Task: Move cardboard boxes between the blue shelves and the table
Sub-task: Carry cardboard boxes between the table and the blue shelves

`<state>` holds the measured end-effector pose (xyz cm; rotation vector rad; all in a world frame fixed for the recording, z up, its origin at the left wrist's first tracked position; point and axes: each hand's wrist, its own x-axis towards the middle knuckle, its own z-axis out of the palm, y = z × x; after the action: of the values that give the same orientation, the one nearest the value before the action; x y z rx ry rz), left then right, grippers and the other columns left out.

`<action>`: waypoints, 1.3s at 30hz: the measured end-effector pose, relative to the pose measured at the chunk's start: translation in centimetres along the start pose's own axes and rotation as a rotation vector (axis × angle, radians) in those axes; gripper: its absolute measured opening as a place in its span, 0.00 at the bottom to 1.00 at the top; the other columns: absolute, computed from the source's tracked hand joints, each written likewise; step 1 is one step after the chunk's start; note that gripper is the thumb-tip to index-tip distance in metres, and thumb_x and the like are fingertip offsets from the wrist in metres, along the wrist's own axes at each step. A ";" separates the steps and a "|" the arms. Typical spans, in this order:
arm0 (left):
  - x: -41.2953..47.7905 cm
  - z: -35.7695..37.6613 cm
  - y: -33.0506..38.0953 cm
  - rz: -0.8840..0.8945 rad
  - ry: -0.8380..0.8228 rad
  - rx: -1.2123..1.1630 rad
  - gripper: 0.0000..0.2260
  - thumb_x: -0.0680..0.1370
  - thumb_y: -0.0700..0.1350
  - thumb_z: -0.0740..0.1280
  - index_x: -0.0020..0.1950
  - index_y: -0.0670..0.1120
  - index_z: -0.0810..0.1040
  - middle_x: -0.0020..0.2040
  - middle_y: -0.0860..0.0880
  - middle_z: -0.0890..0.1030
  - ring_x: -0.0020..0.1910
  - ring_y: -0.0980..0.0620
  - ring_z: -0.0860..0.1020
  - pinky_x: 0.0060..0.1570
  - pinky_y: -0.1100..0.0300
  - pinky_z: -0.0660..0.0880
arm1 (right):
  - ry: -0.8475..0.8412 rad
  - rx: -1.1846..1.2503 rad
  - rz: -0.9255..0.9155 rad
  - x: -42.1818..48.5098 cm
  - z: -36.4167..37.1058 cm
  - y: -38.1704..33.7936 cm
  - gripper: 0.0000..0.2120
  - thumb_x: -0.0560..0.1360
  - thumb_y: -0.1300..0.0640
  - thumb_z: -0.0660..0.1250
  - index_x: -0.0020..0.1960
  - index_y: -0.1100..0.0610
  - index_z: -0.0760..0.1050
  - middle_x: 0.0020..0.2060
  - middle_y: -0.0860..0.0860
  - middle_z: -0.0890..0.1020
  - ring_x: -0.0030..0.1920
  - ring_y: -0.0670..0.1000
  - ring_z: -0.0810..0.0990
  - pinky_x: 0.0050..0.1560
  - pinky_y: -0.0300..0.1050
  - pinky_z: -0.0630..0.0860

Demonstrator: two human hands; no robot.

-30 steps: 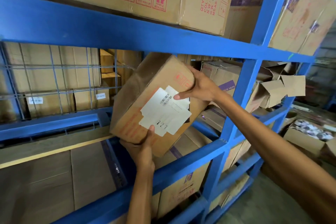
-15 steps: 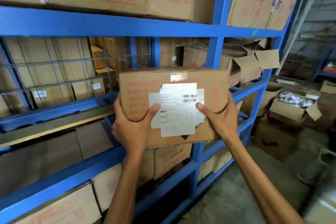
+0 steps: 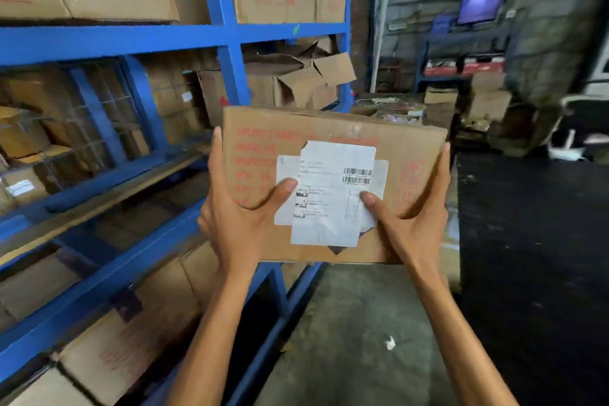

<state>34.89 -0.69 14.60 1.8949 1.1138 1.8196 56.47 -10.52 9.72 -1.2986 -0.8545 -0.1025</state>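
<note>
Holding cardboard box (image 3: pixel 333 128) in mid-air, just in front of blue shelves (image 3: pixel 227 33), resting on nothing. Gripping left edge with left hand (image 3: pixel 237 221), right edge with right hand (image 3: pixel 412 224): thumbs pressed flat on white label (image 3: pixel 329 224), fingers stretched up the sides, close together. Judged step: carrying toward dark table (image 3: pixel 527 241) at right. Best done squeezing palms inward, box level; sliding one hand beneath torn lower edge if slipping.

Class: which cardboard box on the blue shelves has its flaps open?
The box right of the blue upright, just beyond the held box's top edge. Its flaps splay outward; the other shelf boxes look closed.
</note>
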 end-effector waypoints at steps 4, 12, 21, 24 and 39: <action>-3.4 6.1 3.4 0.044 -0.141 -0.114 0.49 0.64 0.73 0.74 0.81 0.67 0.55 0.66 0.57 0.81 0.62 0.54 0.77 0.54 0.63 0.65 | 0.149 -0.121 0.040 -0.4 -8.2 1.2 0.61 0.60 0.26 0.79 0.82 0.30 0.46 0.68 0.17 0.65 0.66 0.22 0.67 0.68 0.41 0.68; -10.5 17.6 12.0 0.179 -0.429 -0.363 0.52 0.65 0.76 0.70 0.83 0.58 0.57 0.67 0.52 0.81 0.60 0.50 0.81 0.51 0.59 0.74 | 0.489 -0.411 0.049 -1.6 -23.7 1.2 0.61 0.61 0.24 0.77 0.83 0.32 0.44 0.68 0.15 0.60 0.65 0.20 0.65 0.64 0.31 0.63; -19.3 27.1 22.4 0.257 -0.735 -0.830 0.51 0.68 0.70 0.75 0.83 0.52 0.58 0.68 0.73 0.68 0.62 0.81 0.67 0.61 0.78 0.66 | 0.844 -0.735 0.025 -4.4 -36.6 -2.2 0.61 0.63 0.26 0.77 0.83 0.34 0.43 0.70 0.19 0.60 0.64 0.21 0.66 0.61 0.30 0.63; -22.3 29.8 25.1 0.252 -0.859 -0.923 0.50 0.68 0.69 0.75 0.83 0.56 0.56 0.67 0.75 0.68 0.59 0.83 0.68 0.58 0.74 0.70 | 0.977 -0.854 0.021 -6.0 -38.9 -3.1 0.60 0.64 0.25 0.75 0.84 0.40 0.45 0.66 0.15 0.62 0.61 0.22 0.69 0.58 0.29 0.65; -31.4 39.2 29.1 0.132 -1.492 -1.272 0.53 0.61 0.72 0.77 0.81 0.66 0.56 0.63 0.83 0.67 0.61 0.81 0.69 0.63 0.60 0.73 | 1.409 -1.323 0.181 -9.4 -36.8 -1.9 0.63 0.61 0.29 0.80 0.85 0.42 0.48 0.76 0.39 0.68 0.69 0.36 0.69 0.66 0.31 0.67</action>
<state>84.23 -29.86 5.36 1.6123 -0.5761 0.3444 67.16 -46.72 4.92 -1.9392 0.7405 -1.4254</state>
